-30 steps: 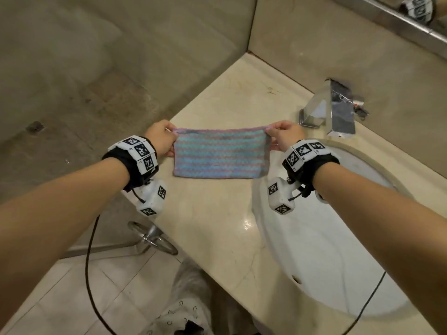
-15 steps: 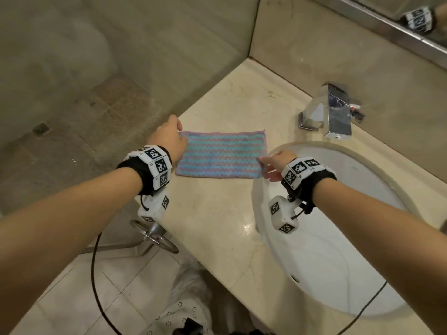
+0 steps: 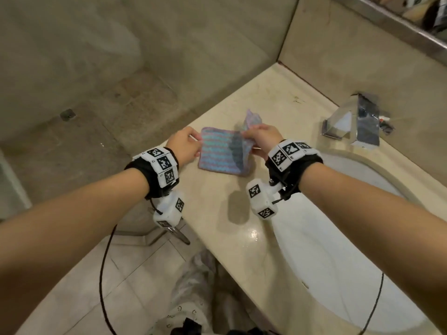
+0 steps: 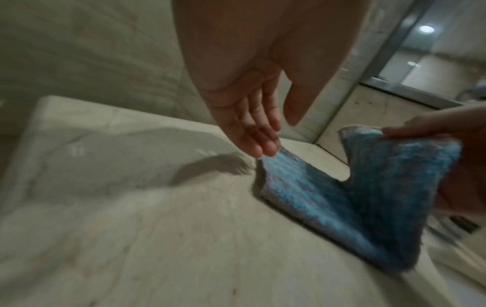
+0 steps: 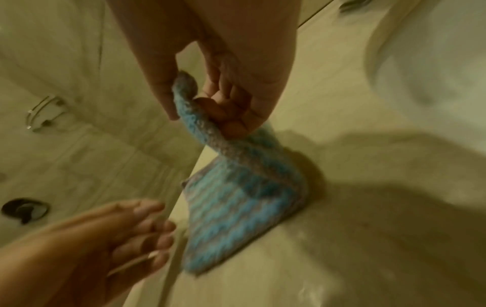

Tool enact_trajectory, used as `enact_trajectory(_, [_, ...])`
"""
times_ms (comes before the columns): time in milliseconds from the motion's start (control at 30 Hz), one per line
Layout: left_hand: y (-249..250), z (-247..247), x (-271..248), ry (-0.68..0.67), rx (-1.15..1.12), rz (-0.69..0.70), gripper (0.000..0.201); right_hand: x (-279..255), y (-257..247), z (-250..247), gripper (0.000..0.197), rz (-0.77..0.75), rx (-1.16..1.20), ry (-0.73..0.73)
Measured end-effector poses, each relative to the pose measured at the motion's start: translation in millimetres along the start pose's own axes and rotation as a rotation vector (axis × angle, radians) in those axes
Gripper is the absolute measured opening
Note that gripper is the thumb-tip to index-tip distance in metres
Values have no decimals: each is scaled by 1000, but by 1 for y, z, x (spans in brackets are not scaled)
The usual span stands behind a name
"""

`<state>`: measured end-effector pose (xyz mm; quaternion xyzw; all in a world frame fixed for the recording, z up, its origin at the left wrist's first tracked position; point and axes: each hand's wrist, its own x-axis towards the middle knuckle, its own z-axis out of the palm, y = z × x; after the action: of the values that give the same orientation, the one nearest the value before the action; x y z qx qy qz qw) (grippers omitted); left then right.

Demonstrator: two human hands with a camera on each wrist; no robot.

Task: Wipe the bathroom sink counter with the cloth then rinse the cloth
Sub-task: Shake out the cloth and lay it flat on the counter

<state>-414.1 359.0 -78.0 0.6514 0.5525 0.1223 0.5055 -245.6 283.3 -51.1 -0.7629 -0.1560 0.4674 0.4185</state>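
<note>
A blue and pink striped cloth (image 3: 217,153) lies on the beige marble counter (image 3: 242,238), left of the sink. Its right end is lifted and folded over toward the left. My right hand (image 3: 262,137) pinches that raised end (image 5: 189,108) between thumb and fingers. My left hand (image 3: 183,146) is at the cloth's left edge with fingers straight, the fingertips (image 4: 265,147) just touching the cloth's corner (image 4: 278,157). The lower half of the cloth (image 5: 236,207) stays flat on the counter.
A white oval sink basin (image 3: 338,238) is set in the counter at the right. A chrome faucet (image 3: 355,122) stands behind it near the wall. A mirror edge (image 3: 399,27) runs top right. The counter's front edge drops to the tiled floor (image 3: 96,274) at the left.
The cloth was spread flat between both hands. My right hand has lifted its end and carried it left, folding the cloth; my left hand let go and now only touches the edge.
</note>
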Motion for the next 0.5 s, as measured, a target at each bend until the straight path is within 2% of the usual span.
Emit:
enact_trajectory(67, [0, -3, -1, -55, -156, -56, 27, -7, 1, 23, 29, -50, 2, -88])
enact_trajectory(133, [-5, -3, 0, -100, -173, -85, 27, -12, 5, 41, 32, -75, -64, -210])
enact_trajectory(200, [-12, -2, 4, -98, -130, -104, 25, -12, 5, 49, 30, -105, -132, -246])
enact_trajectory(333, [-18, 4, 9, -36, -106, -109, 18, 3, -3, 32, 25, -127, -145, -49])
enact_trajectory(433, [-15, 8, 11, 11, -63, -86, 19, 16, 5, 14, 29, -77, -247, 152])
enact_trajectory(500, [-11, 9, 11, 65, 84, -53, 21, 22, 18, 7, 27, -13, -320, 173])
